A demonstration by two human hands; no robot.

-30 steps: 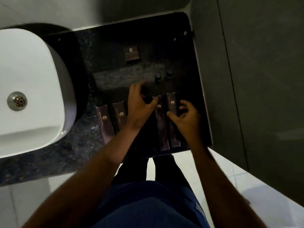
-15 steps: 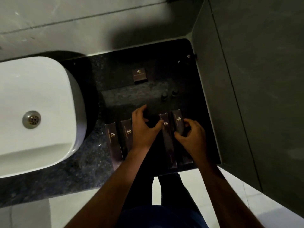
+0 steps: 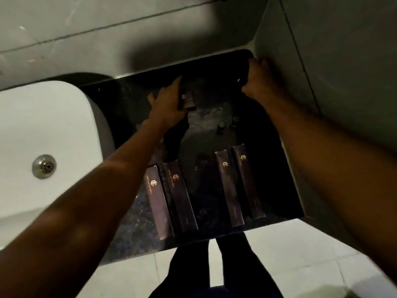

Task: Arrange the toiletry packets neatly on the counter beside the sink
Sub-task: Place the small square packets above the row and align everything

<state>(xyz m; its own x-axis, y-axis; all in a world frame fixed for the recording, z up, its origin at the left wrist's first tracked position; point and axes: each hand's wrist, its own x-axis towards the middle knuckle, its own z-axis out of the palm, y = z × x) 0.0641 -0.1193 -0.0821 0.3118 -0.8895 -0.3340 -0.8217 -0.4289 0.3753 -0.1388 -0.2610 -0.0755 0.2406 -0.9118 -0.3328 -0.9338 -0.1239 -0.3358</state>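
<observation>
My left hand (image 3: 169,100) covers most of a small dark box (image 3: 189,102) at the back of the desk (image 3: 133,222); whether that grip is closed on it, I cannot tell. My right hand (image 3: 261,79) reaches into the dim back corner, its grip hidden. Four long packets (image 3: 229,190) lie paired near the front edge beside the sink (image 3: 53,125), gold logos showing, lettering unreadable.

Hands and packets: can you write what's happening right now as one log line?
left hand: on small square packet | right hand: at back corner, grip unclear | four long packets: two pairs, front counter
</observation>
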